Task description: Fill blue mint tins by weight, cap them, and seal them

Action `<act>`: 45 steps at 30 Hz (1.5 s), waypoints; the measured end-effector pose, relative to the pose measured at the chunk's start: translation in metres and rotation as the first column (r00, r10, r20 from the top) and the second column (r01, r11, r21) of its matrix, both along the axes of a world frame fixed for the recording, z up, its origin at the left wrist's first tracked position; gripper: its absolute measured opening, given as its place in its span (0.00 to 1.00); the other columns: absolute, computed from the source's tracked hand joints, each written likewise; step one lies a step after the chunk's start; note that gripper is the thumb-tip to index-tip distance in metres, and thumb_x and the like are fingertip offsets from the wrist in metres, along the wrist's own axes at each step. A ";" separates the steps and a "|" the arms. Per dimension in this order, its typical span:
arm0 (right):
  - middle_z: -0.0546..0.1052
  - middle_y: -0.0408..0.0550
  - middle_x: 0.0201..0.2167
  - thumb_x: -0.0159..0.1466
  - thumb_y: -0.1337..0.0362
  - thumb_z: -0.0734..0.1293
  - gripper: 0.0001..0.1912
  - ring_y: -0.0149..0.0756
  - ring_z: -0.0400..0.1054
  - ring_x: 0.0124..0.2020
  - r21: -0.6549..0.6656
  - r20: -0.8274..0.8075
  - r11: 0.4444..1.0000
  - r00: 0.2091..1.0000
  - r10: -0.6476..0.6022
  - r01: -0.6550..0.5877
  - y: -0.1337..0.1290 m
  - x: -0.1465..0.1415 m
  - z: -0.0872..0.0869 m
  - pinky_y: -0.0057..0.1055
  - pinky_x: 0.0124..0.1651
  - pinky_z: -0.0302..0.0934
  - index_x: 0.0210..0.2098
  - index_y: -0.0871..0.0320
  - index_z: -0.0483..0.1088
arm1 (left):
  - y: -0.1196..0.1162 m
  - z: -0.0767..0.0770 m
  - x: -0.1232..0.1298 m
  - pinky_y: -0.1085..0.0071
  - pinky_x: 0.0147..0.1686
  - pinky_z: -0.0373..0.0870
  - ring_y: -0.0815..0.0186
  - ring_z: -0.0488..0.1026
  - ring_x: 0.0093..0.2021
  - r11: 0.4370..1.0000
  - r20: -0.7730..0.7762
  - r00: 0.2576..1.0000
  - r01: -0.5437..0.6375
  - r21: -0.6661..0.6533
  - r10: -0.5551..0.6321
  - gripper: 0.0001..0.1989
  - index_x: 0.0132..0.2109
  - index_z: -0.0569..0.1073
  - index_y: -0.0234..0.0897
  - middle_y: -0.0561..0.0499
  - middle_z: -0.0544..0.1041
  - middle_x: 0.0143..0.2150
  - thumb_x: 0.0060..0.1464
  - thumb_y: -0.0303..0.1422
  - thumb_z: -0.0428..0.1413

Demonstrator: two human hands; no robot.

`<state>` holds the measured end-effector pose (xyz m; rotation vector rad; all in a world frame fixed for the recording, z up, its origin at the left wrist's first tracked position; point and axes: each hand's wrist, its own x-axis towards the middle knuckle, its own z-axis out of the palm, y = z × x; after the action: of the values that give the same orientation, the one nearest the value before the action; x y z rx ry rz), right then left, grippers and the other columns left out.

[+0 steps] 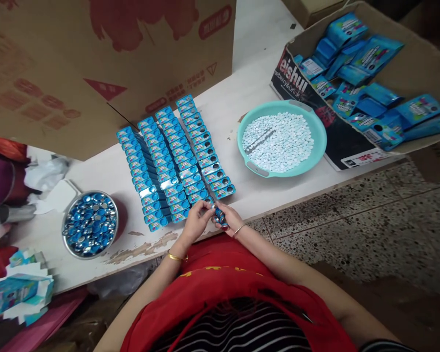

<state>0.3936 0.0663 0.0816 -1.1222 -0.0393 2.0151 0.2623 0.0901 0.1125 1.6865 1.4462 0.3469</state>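
Note:
My right hand (231, 219) is curled around several small blue-and-silver round caps (220, 218) close to the table's front edge. Beside it, the fingertips of my left hand (198, 220) pinch together on what looks like one such cap (213, 207). Just beyond both hands stand several rows of small blue boxes (185, 151) with printed tops. Round blue caps sit in the tops of many boxes in the left rows, while dark round holes show in much of the rightmost row (205, 146). A metal bowl (118, 215) full of loose caps stands to the left.
A turquoise basin (320, 146) of small white tablets, with a dark strip among them, stands at right. Past it, an open carton (304, 105) holds blue packets (377, 54). A large cardboard box (58, 58) rises behind the rows. Cut printed card (22, 288) lies lower left.

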 end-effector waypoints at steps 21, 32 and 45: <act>0.75 0.60 0.41 0.63 0.73 0.56 0.33 0.46 0.70 0.36 -0.092 0.959 0.473 0.050 0.280 -0.876 -0.004 0.000 -0.020 0.39 0.42 0.62 0.67 0.53 0.51 | 0.041 -0.032 -0.004 0.41 0.64 0.34 0.45 0.29 0.70 0.993 -0.616 0.788 0.083 0.080 -0.016 0.46 0.69 0.42 0.34 0.40 0.36 0.72 0.51 0.44 0.55; 0.70 0.38 0.24 0.58 0.67 0.64 0.40 0.28 0.58 0.20 0.347 0.661 0.778 0.725 0.193 -0.523 -0.004 0.021 -0.014 0.27 0.28 0.59 0.67 0.54 0.48 | 0.047 -0.013 0.001 0.46 0.62 0.47 0.45 0.46 0.68 0.992 -0.495 0.868 0.092 0.085 -0.038 0.36 0.63 0.58 0.37 0.38 0.52 0.68 0.49 0.39 0.59; 0.73 0.33 0.24 0.50 0.73 0.67 0.47 0.23 0.60 0.14 0.204 0.310 0.970 0.948 0.067 -0.135 -0.010 0.036 -0.002 0.20 0.17 0.53 0.65 0.50 0.46 | 0.044 -0.002 0.050 0.72 0.36 0.65 0.67 0.67 0.33 0.943 -0.040 0.946 0.315 -0.110 -0.321 0.04 0.33 0.69 0.37 0.52 0.71 0.32 0.50 0.25 0.51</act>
<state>0.4292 0.0560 0.0798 -1.2918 -0.4776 1.8547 0.3127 0.1345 0.1102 1.8219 1.1825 0.0457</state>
